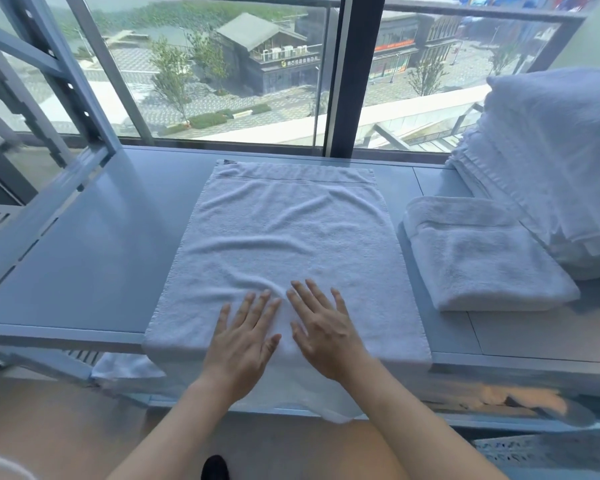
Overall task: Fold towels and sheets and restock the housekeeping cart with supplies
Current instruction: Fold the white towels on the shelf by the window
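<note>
Both hands, left [243,336] and right [321,327], spread flat on towel [284,237]; its near edge apparently overhangs ledge [94,244].

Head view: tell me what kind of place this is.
Probably a hotel linen or housekeeping area high up in a building. A white towel lies spread on a grey shelf under both hands, folded towels are stacked on the right, and the window overlooks rooftops.

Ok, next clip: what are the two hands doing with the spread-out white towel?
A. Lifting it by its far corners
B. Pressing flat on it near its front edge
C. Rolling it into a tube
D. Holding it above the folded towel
B: the left hand and right hand lie side by side, fingers straight, flat on the spread towel near its front edge.
</note>
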### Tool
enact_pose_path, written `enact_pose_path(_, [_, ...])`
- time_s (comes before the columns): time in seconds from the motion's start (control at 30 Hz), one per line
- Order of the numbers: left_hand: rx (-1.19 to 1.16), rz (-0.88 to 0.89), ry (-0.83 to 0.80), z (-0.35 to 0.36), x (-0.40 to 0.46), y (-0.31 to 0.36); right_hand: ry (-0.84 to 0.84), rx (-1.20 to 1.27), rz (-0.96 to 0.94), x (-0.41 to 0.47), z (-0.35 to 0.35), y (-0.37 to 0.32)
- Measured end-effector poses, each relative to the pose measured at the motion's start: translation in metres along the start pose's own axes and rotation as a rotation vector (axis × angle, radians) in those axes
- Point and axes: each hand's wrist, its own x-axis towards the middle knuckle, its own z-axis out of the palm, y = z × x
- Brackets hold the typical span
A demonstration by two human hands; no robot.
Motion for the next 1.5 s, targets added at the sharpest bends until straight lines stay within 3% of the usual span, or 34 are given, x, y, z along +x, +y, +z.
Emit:
enact_pose_path(0.17, [0.003,-0.007,0.006,0.003,-0.005,-0.005,-0.089,-0.03,0.015,-0.013,0.01,-0.007])
enact_pose_path(0.4, [-0.02,-0.074,0.112,0.003,-0.033,-0.052,-0.102,-0.126,0.061,-0.073,-0.018,0.076])
enact_pose_path(0.63, [0.063,0.072,0.124,0.0,-0.053,-0.107,-0.192,-0.225,-0.023,-0.091,-0.028,0.1])
enact_pose_path(0.8, [0.116,0.104,0.109,-0.003,-0.052,-0.11,-0.107,-0.258,-0.091,-0.094,-0.028,0.101])
enact_pose_path(0.97, [0.189,0.194,0.231,-0.02,-0.06,-0.108,-0.031,-0.255,-0.116,-0.102,-0.03,0.088])
enact_pose_path(1.13, [0.183,0.284,0.314,-0.059,-0.08,-0.102,0.175,-0.22,-0.056,-0.123,-0.051,0.058])
enact_pose_path(1.3, [0.032,0.317,0.378,-0.097,-0.131,-0.108,0.257,-0.211,0.167,-0.159,-0.072,0.013])
enact_pose_path(1.5, [-0.122,0.239,0.485,-0.129,-0.198,-0.131,0.376,-0.101,0.202,-0.2,-0.087,-0.041])
